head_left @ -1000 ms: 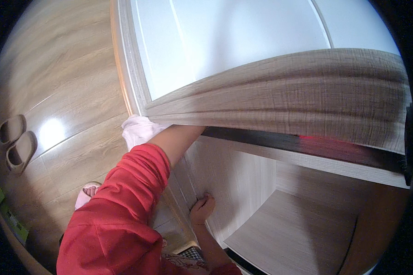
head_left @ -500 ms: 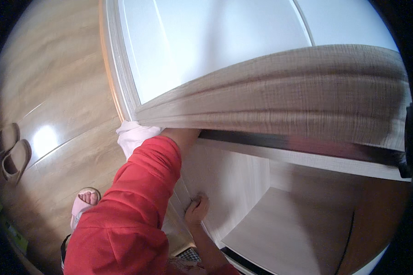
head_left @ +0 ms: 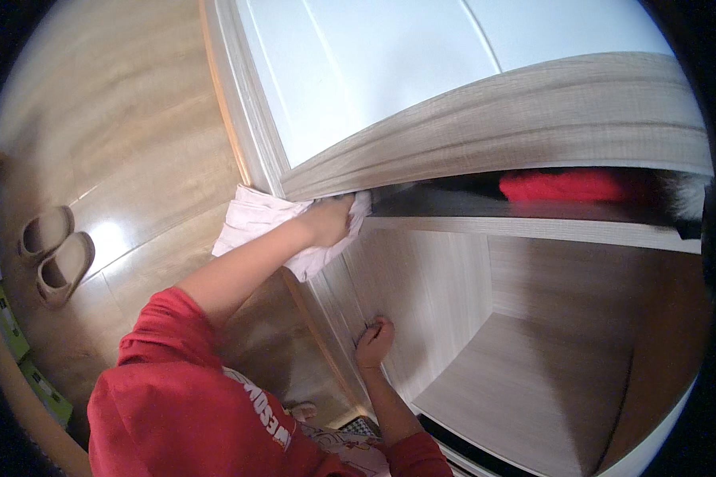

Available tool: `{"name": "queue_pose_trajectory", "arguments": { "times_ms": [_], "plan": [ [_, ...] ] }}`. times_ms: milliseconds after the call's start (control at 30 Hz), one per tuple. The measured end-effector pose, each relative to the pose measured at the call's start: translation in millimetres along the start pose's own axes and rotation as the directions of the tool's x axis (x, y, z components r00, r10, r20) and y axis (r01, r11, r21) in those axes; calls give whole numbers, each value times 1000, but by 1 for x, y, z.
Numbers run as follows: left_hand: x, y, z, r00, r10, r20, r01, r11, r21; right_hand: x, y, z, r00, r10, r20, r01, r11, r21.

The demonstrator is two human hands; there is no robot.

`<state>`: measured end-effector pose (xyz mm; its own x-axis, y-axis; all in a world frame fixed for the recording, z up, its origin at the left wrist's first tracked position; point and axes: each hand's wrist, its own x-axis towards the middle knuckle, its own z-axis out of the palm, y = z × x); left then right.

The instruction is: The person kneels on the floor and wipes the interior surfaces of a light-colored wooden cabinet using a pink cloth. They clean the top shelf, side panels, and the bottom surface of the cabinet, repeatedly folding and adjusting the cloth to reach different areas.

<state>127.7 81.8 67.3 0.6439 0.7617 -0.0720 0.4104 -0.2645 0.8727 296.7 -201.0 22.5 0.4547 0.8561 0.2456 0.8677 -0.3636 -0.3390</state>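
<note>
My left hand (head_left: pixel 332 222) is wrapped in part over a pale pink cloth (head_left: pixel 258 219) at the left front corner of a wood-grain cabinet. The cloth hangs over the upright edge there, and its far part is tucked under the curved-looking upper board (head_left: pixel 493 119). Lower down, my right hand (head_left: pixel 375 342) has its fingers curled at the front edge of the cabinet's side panel (head_left: pixel 422 278). Some of its fingertips are hidden. Between upper board and shelf edge (head_left: pixel 533 226) is a narrow dark slot with a red fabric item (head_left: pixel 569 185) inside.
An open wood-grain compartment (head_left: pixel 517 366) lies below the shelf edge. White panels (head_left: pixel 390 71) rise above the upper board. On the wooden floor (head_left: pixel 143 151) at the left stand brown slippers (head_left: pixel 65 266), with green boxes (head_left: pixel 44 389) at the far left rim.
My left hand has come out from beneath the upper board with the cloth, so both show more. The view has shifted, and the red item in the slot is now plainer. My right hand stays at the panel.
</note>
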Motion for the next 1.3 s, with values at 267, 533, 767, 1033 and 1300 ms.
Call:
{"name": "queue_pose_trajectory", "arguments": {
  "times_ms": [267,533,767,1033,1300],
  "plan": [
    [-1,-33,26,934,295,-203,-156,844,513,-2,0,6,999,34,9,-34,999,5],
    [100,-49,30,742,-301,-599,322,944,-76,1,-1,-3,1000,1,13,-3,995,102],
    [102,-30,16,796,-361,-485,476,869,135,1,-4,4,1000,-7,10,5,986,170],
    [12,-19,19,893,410,-184,-219,755,618,5,-6,0,1000,27,-13,-25,984,176],
    [71,-44,13,985,-163,64,127,917,378,8,-4,7,999,33,-34,-27,986,166]
  ]
}}
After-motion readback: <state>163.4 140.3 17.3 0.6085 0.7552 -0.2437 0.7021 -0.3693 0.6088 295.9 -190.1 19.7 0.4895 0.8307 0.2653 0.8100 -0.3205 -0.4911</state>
